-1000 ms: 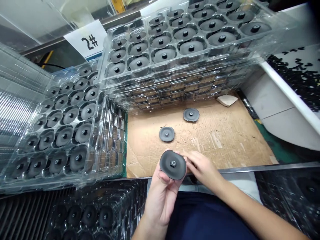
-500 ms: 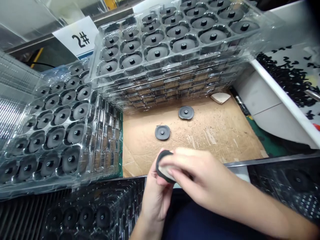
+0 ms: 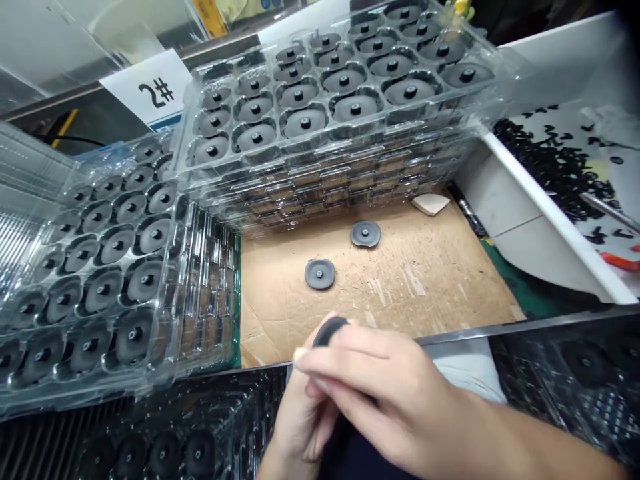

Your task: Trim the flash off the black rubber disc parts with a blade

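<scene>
In my left hand (image 3: 300, 417) a dark rubber diaphragm disc (image 3: 330, 331) is held, with only its upper rim showing. My right hand (image 3: 390, 380) lies over it, fingers wrapped across its face, which is hidden. Both hands are at the near edge of the cardboard sheet (image 3: 400, 287). Two similar discs lie flat on that sheet, one (image 3: 319, 274) closer to my hands and one (image 3: 365, 234) farther back, each with a central nut.
Stacked clear plastic trays (image 3: 250, 157) filled with discs stand ahead, and another stack (image 3: 185, 267) stands to the left. More trays lie below the near metal edge (image 3: 465, 337). At right, a white bin (image 3: 550, 213) holds small black parts and a red-handled tool (image 3: 620, 261).
My right hand has moved from beside the disc to over its face. The disc has turned edge-on and dropped slightly with my hands. The whole view has shifted left.
</scene>
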Available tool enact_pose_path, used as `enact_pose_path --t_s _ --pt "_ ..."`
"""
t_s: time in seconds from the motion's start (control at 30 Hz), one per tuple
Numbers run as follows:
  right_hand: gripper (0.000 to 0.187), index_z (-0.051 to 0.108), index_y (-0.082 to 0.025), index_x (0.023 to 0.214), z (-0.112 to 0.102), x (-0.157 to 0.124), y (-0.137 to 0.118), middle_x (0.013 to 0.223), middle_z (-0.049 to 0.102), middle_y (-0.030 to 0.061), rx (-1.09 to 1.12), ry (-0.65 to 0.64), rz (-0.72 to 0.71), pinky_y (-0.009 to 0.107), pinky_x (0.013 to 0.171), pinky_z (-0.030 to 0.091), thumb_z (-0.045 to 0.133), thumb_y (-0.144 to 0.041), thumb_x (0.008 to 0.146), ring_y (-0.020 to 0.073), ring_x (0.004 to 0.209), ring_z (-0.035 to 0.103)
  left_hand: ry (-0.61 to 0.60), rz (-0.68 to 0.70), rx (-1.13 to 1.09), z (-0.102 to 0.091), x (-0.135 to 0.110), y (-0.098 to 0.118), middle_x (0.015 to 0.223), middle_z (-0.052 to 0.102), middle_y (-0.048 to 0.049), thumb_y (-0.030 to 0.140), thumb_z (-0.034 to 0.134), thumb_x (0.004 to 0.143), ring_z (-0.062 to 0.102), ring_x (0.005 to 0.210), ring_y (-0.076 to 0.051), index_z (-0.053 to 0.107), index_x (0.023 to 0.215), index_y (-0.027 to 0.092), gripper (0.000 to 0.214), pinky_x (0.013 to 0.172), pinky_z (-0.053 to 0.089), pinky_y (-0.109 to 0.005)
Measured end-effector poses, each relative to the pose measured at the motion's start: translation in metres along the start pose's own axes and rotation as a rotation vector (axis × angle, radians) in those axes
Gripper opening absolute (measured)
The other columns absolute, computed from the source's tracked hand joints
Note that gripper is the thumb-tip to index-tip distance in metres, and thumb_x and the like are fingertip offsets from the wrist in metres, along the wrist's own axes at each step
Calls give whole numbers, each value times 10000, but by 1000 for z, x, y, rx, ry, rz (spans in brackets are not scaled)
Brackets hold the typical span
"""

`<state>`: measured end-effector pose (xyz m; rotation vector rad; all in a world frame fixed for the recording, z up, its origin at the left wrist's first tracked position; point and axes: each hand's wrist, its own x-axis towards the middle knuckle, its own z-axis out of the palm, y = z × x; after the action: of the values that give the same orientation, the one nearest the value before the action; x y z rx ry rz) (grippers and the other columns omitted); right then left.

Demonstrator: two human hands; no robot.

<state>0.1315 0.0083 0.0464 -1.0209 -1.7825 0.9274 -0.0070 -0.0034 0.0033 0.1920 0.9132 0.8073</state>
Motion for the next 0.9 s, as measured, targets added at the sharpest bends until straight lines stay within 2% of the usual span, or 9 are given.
enact_pose_path --t_s 0.1,0.2,0.27,0.37,0.4,0.47,0.57,0.77,0.9 --pt "212 664 -164 960 -17 -13 -4 786 646 -5 30 -169 140 159 650 458 526 -50 846 81 702 582 -40 11 -9 -4 0 3 1088 689 -57 358 836 501 609 1056 -237 665 1045 230 584 942 461 -286" --pt "210 672 -174 927 -29 -17 -4 685 597 -12 -184 -86 203 192 562 438 523 -56 836 94 603 546 -91 12 -39 -7 3 2 1078 694 -62 355 836 489 626 1019 -214 669 1041 221 592 906 485 -263" --pt "227 673 -154 950 -30 -14 2 699 616 19 -300 -11 135 236 582 454 476 -80 866 128 630 557 -91 5 -51 -6 4 1 1131 681 -58 376 821 511 607 1071 -211 669 1060 223 590 929 471 -245" --pt "251 668 -170 1014 -26 -10 21 827 676 45 -235 76 -4 276 671 488 452 -117 897 154 751 598 -92 3 -87 -2 4 3 1131 688 -42 415 778 569 614 1069 -215 679 1055 227 530 930 479 -263" --pt "237 665 -187 1026 -24 -10 30 877 685 42 -176 113 31 275 695 496 471 -141 898 154 792 610 -112 -2 -109 0 3 4 1105 700 -41 428 767 575 634 1033 -220 684 1046 235 516 914 494 -287" --pt "205 660 -209 1029 -21 -16 50 942 690 36 -112 181 225 260 694 514 500 -211 900 151 829 630 -161 -37 -147 1 2 7 1086 710 -30 421 764 575 658 983 -222 688 1036 266 491 891 512 -316" --pt "227 662 -202 1029 -12 -35 80 922 683 49 -173 177 452 267 646 532 485 -268 904 162 793 644 -207 -67 -191 0 2 8 1122 698 -1 411 758 578 658 993 -207 687 1028 306 467 869 515 -276" --pt "317 616 -154 1153 19 -77 109 1145 544 165 -354 167 464 452 808 504 467 -240 886 257 980 581 -191 -41 -215 -5 6 4 1151 685 -1 394 728 644 633 1052 -210 633 1116 337 485 844 522 -250" --pt "387 570 -126 1217 27 -80 116 1207 511 204 -398 150 448 515 821 487 528 -231 847 291 961 578 -154 -48 -185 0 6 7 1177 668 -1 393 708 668 599 1112 -234 469 1277 406 655 877 511 -286"
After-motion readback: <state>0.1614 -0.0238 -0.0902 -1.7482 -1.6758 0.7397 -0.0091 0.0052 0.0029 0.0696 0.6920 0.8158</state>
